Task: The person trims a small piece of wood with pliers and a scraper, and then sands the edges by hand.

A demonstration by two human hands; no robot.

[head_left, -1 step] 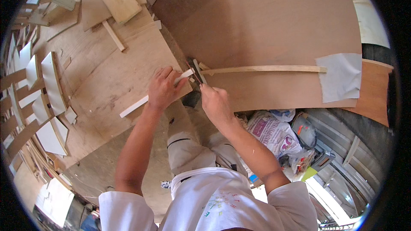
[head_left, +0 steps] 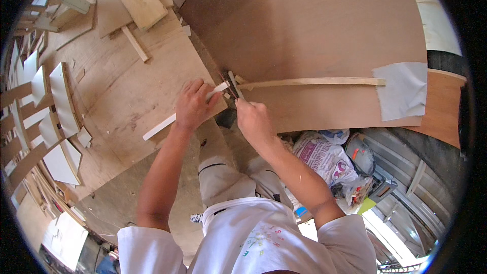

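The right hand (head_left: 255, 121) is closed in a fist around the near end of a slim hand tool (head_left: 232, 87), whose narrow, dark working part points away from the wearer; the exact form of the grip is hidden behind the knuckles. The left hand (head_left: 194, 105) is bent over a slender white strip (head_left: 160, 127), its fingers and thumb drawn in to pinch it, with the palm side out of sight. The strip slants across the near corner of the table (head_left: 122, 91), one end pointing toward the wearer's left and the other at the tool, by the table's edge.

The table is a flat sheet of tan wood, smooth but scuffed and smudged. Just beyond the tool, a long, thin wooden batten (head_left: 314, 81) extends across a broad, even brown sheet (head_left: 324, 30), its far end over the edge of a wrinkled pale cloth (head_left: 402, 94).

Farther up the table, a thick, rough-grained wood block (head_left: 140, 1) rests on a thin, flat board (head_left: 109, 10), with a short square stick (head_left: 135, 44) near it. To the left are angular white-faced panels (head_left: 63, 99) with brown edges. Below the brown sheet sit a creased, printed white sack (head_left: 324, 155) and a crumpled clear plastic bag (head_left: 353, 193).
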